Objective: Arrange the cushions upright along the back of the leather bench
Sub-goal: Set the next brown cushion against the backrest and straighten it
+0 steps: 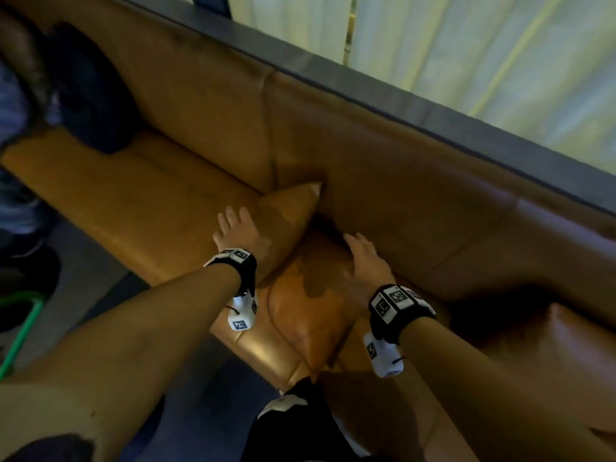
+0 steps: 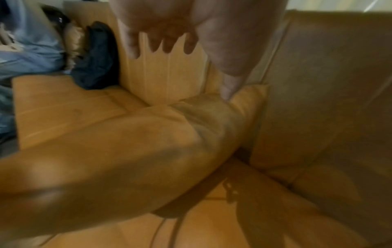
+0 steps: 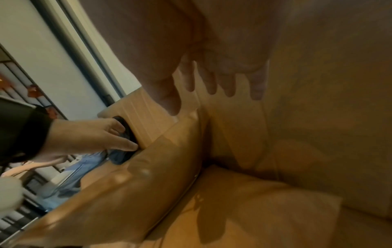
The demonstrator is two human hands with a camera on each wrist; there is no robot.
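Note:
A tan leather cushion (image 1: pixel 300 261) lies tilted on the bench seat (image 1: pixel 133 201), one corner poking up against the backrest (image 1: pixel 400 181). My left hand (image 1: pixel 233 225) is at its left edge with fingers straight; in the left wrist view the fingers (image 2: pixel 165 42) are clear of the cushion (image 2: pixel 148 151). My right hand (image 1: pixel 360 251) hangs flat over its right side, close to the backrest, with fingers (image 3: pixel 212 83) spread and nothing held. Whether either palm touches the leather I cannot tell. A dark navy cushion (image 1: pixel 93 95) stands upright against the backrest at far left.
Another person in blue clothes (image 1: pixel 16 128) is at the bench's far left end beside the navy cushion. A dark ledge (image 1: pixel 366 95) tops the backrest, with pale curtains (image 1: pixel 466 61) behind. A rounded tan leather bulge (image 1: pixel 573 335) sits on the seat at right.

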